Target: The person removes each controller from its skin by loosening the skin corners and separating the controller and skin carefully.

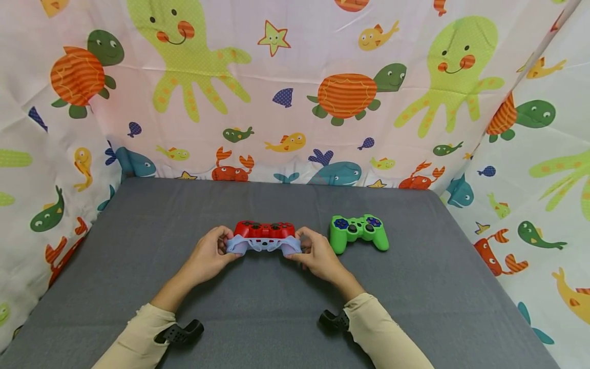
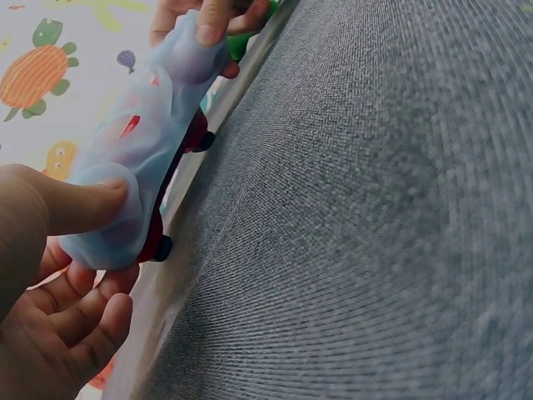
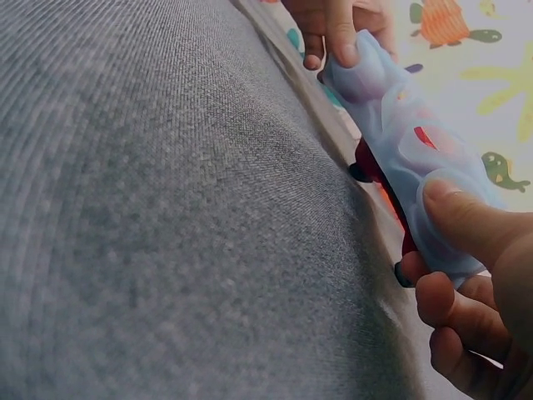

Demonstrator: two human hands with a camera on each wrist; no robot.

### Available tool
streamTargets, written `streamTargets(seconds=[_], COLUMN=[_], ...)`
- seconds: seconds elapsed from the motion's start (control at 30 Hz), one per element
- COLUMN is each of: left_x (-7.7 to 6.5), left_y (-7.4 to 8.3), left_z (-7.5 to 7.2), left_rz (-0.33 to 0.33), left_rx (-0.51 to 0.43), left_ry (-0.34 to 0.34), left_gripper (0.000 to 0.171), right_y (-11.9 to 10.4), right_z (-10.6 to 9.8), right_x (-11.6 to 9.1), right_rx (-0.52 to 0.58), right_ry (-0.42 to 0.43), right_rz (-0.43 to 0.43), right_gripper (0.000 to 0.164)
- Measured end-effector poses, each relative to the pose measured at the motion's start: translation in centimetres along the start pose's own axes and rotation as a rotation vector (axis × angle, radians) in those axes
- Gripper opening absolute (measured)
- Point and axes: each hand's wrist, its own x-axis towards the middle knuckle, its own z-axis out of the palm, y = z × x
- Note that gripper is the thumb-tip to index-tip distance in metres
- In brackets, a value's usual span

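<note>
Both hands hold a red game controller (image 1: 264, 229) with a pale blue translucent silicone cover (image 1: 264, 244) over its near side and grips. In the head view the controller's red face with its sticks shows uncovered. My left hand (image 1: 209, 259) pinches the left grip, its thumb (image 2: 96, 206) pressed on the cover in the left wrist view. On the other grip, my right hand (image 1: 320, 258) does the same, the thumb (image 3: 458, 212) lying on the cover in the right wrist view. Small red patches show through openings in the cover (image 3: 400, 117). The pair appears lifted off the table.
To the right of the right hand lies a green game controller (image 1: 338, 238) with dark blue buttons, on the grey cloth-covered table (image 1: 258, 318). A curtain (image 1: 295, 77) printed with sea animals hangs behind and on both sides. Black straps (image 1: 182, 332) sit at both wrists.
</note>
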Motion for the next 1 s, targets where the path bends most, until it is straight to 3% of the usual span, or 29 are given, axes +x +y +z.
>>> streamTargets(seconds=[0.37,0.67,1.0], left_x=[0.0,-0.03,-0.08], left_y=[0.14,0.22,0.34], left_z=[-0.05,-0.2,-0.18], left_rz=[-0.003,0.001,0.008], left_rx=[-0.01,-0.013,-0.011], left_ry=[0.001,0.019,0.026], left_gripper=[0.037,0.035,0.032], right_y=[0.15,0.35,0.61], right_z=[-0.07,-0.07,-0.07], right_x=[0.0,0.09,0.11], right_rx=[0.023,0.018,0.021], right_ry=[-0.021,-0.005,-0.005], right_rz=[0.024,0.039,0.006], right_gripper=[0.041,0.074,0.073])
